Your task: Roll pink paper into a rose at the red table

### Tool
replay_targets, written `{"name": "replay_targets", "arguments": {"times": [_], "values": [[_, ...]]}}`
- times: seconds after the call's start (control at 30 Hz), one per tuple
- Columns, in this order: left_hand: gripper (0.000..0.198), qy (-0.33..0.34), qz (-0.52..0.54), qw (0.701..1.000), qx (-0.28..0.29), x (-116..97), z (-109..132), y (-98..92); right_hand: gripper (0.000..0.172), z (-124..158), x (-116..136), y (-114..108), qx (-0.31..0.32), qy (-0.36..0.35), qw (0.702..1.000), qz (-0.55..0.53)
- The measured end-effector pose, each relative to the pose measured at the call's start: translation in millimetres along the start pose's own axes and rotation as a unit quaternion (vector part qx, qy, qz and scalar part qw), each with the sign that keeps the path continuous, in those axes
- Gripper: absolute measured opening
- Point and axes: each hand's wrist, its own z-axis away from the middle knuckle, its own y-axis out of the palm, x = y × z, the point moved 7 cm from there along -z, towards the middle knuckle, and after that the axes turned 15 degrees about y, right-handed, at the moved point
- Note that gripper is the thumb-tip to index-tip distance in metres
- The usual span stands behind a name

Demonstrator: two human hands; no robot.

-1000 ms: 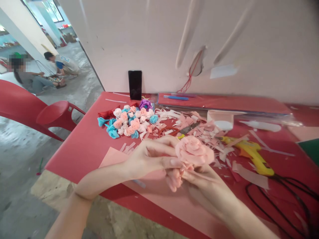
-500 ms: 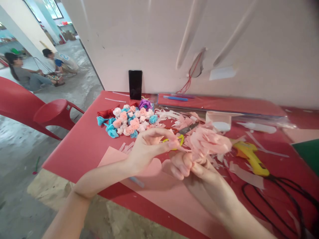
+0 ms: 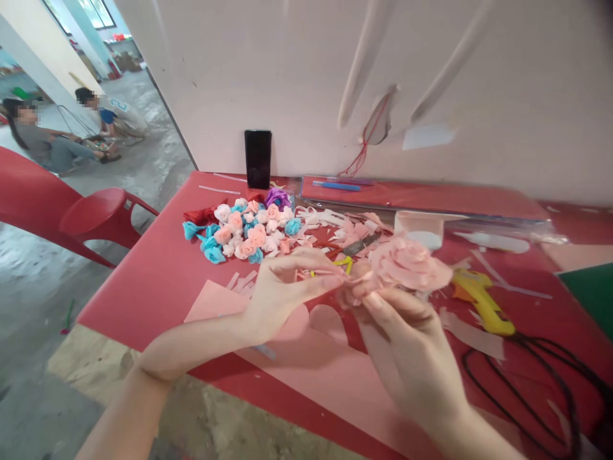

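Note:
A large pink paper rose [image 3: 409,262] is held above the table, its layered bloom facing right and its narrow twisted base to the left. My left hand [image 3: 282,291] pinches the tip of that base between thumb and fingers. Closed round the base just under the petals is my right hand [image 3: 407,338], its thumb pressed against the fingers. Behind my left fingertips lie yellow-handled scissors [image 3: 347,260], partly hidden. Right of the rose rests a yellow glue gun [image 3: 486,303] with a black cord. Beneath both hands is a pink paper sheet [image 3: 330,377].
Small paper roses [image 3: 256,236] in several colours are heaped at the back left. A phone [image 3: 258,160] leans on the white panel. Paper scraps [image 3: 357,230] surround the scissors. Behind them lies a blue pen [image 3: 336,186]. A red chair [image 3: 36,198] stands left; two people sit beyond on the floor.
My right hand has turned, its fingers uncurling from below and shifting up to the rose's base. The rose has tipped, showing more of its bloom. My left hand keeps its pinch.

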Motion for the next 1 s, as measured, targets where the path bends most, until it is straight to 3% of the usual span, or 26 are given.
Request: {"name": "replay_targets", "arguments": {"times": [0.17, 0.4, 0.53, 0.7, 1.0], "values": [[0.004, -0.011, -0.027, 0.999, 0.02, 1.8, -0.8, -0.3, 0.011, 1.1, 13.9, -5.1, -0.012, -0.033, 0.999, 0.004], [0.003, -0.018, -0.058, 0.998, -0.016, 3.9, -6.2, -7.9, 0.013, -1.3, 18.6, -18.2, -0.05, -0.056, 0.997, 0.011], [0.001, -0.017, -0.071, 0.996, -0.045, 2.0, -7.2, -12.8, 0.009, -2.1, 14.0, -16.8, -0.036, -0.065, 0.996, 0.051], [0.005, -0.045, -0.004, 0.999, 0.021, 5.8, 1.0, 3.3, 0.009, -3.9, 8.0, -5.2, 0.002, -0.071, 0.991, 0.113], [0.021, -0.109, 0.105, 0.988, 0.025, 7.0, 3.1, 11.2, 0.011, -4.7, 13.5, -4.0, -0.016, -0.112, 0.981, 0.158]]}}
